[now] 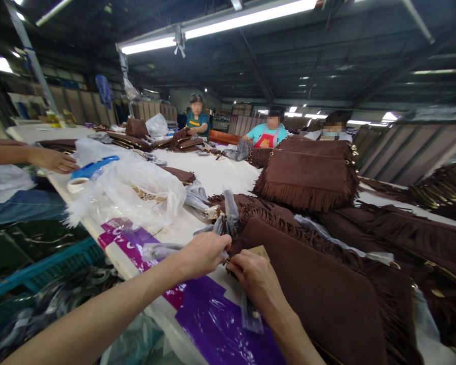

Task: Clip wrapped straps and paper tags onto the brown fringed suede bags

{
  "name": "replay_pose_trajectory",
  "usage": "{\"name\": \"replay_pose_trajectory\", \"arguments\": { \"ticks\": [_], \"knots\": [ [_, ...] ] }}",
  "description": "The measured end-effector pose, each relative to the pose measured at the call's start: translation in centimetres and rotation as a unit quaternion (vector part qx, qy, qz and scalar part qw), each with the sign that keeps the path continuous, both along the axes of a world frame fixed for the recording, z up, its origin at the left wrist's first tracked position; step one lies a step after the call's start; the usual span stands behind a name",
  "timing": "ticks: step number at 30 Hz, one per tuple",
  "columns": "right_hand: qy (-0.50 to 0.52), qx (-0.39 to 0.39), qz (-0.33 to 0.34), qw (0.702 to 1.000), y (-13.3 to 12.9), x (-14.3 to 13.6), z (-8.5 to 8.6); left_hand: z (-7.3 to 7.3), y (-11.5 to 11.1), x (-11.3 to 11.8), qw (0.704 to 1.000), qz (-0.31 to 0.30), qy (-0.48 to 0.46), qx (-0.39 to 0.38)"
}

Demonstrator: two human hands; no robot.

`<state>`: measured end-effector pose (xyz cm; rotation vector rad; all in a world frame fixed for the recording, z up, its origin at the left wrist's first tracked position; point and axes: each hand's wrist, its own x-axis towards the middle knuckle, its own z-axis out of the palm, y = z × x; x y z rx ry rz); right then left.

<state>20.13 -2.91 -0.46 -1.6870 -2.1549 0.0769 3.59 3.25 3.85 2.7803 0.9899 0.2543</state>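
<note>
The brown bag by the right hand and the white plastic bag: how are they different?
The brown bag is dark; the plastic bag is whitish and partly see-through. The brown bag looks smooth on its face, while the plastic bag is crumpled. Both are on the table.

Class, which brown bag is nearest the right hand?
The front bag, smooth face up, its edge beside the right hand; the others lie farther off.

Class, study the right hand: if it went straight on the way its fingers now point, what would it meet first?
Most likely the left hand, whose fingertips lie just ahead of the right hand, though depth is hard to judge here.
</note>
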Motion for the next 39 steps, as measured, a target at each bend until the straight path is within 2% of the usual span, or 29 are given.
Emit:
{"name": "replay_pose_trajectory", "arguments": {
  "ticks": [4, 11, 17, 19, 22, 25, 28, 32, 34, 36, 39],
  "knots": [
    [-0.069, -0.007, -0.061, 0.996, -0.2, -1.1, -0.3, -0.3, -0.7, -0.3, 0.999, 0.021, -0.015, -0.019],
    [-0.072, -0.013, -0.089, 0.993, -0.3, -1.7, -0.5, -0.8, -0.9, -1.0, 0.993, 0.032, -0.084, -0.080],
    [-0.064, 0.033, -0.111, 0.991, -0.2, -2.1, -1.2, -0.1, 0.3, -1.0, 0.990, 0.008, -0.101, -0.095],
    [-0.046, 0.033, -0.108, 0.993, 0.0, -1.9, -1.4, 0.4, 0.7, -1.0, 0.992, -0.011, -0.083, -0.098],
    [-0.003, 0.031, -0.055, 0.998, 0.3, -1.4, -1.4, 0.9, 1.5, -0.8, 0.992, -0.037, -0.057, -0.103],
    [0.115, 0.023, 0.002, 0.993, 0.8, -0.6, -1.3, 1.0, 2.7, -0.3, 0.991, -0.077, -0.040, -0.101],
    [0.236, -0.024, 0.008, 0.972, 1.3, -0.1, -1.4, 0.8, 3.9, 0.4, 0.991, -0.105, -0.022, -0.075],
    [0.288, -0.068, -0.025, 0.955, 1.9, 0.2, -1.5, 0.2, 3.7, 0.6, 0.995, -0.066, -0.046, 0.053],
    [0.304, -0.075, -0.029, 0.949, 2.1, 0.2, -1.4, -0.6, 2.8, 0.0, 0.992, -0.025, -0.095, 0.078],
    [0.311, -0.076, -0.028, 0.947, 2.2, 0.1, -1.3, -1.8, 1.7, -0.8, 0.992, 0.008, -0.123, 0.032],
    [0.304, -0.072, -0.027, 0.949, 2.1, 0.1, -1.0, -3.9, 0.6, -1.7, 0.991, 0.018, -0.126, -0.051]
  ]
}}
